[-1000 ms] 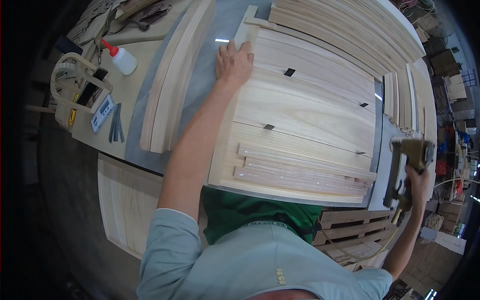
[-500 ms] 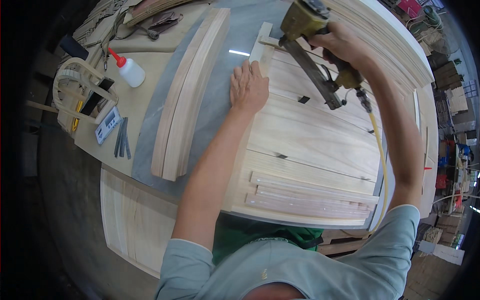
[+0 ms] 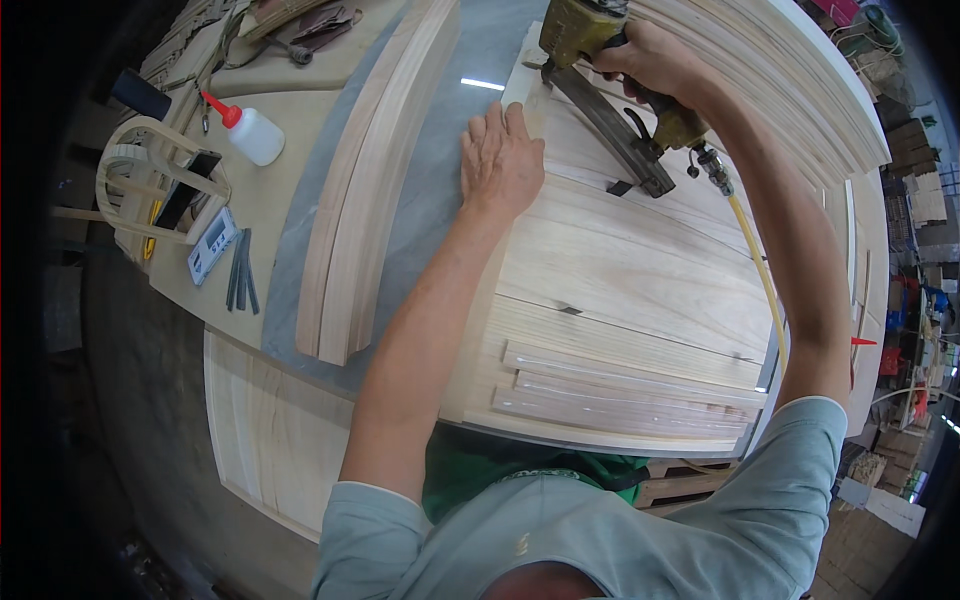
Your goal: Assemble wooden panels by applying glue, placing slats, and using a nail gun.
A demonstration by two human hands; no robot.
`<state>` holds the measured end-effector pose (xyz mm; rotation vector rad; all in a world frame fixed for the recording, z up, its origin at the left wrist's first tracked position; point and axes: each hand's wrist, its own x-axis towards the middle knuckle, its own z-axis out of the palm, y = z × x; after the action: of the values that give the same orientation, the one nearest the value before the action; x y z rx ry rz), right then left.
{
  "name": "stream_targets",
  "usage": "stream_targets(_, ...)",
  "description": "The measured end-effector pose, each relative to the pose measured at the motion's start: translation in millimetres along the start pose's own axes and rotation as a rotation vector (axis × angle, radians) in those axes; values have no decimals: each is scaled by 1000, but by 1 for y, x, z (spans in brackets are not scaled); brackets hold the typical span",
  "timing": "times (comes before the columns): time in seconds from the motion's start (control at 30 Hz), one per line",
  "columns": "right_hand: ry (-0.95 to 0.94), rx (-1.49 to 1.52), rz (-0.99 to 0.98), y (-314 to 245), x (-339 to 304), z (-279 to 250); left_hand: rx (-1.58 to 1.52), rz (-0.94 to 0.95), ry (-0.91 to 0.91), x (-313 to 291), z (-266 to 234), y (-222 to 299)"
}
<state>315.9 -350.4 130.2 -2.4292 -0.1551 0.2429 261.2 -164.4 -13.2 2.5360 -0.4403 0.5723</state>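
Note:
A slatted panel of pale wood lies on a grey-topped table, a long wooden strip along its left side. Near the strip's far end, my left hand straddles it, fingers bent over its outer edge and thumb side toward the panel. My right hand is wrapped round the handle of an olive-coloured nail gun with a yellow air hose. The gun's head is over the panel's far left corner; its nose is hard to see. Loose thin slats lie on the panel's near part.
Long boards lie left of my left arm. Farther left are a white glue bottle with a red cap, a small display device, dark metal strips and a wooden frame. More boards are stacked at the far right.
The nail gun in my right hand has moved left over the panel's far left corner. My left hand has stayed at the strip. The view has shifted slightly.

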Motion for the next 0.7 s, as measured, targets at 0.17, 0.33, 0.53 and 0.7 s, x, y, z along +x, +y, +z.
stream_targets(0.17,125,-107,26,-20,-65,-24,-29,-84,-133,2,-2,1)
stream_targets(0.33,239,12,10,-36,-192,-35,-60,-16,52,-20,-11,-5)
stream_targets(0.53,229,24,145,-48,-314,0,-289,410,-400,-134,-119,-33)
stream_targets(0.7,197,113,314,-46,-361,38,-418,336,-686,-204,-193,-31)
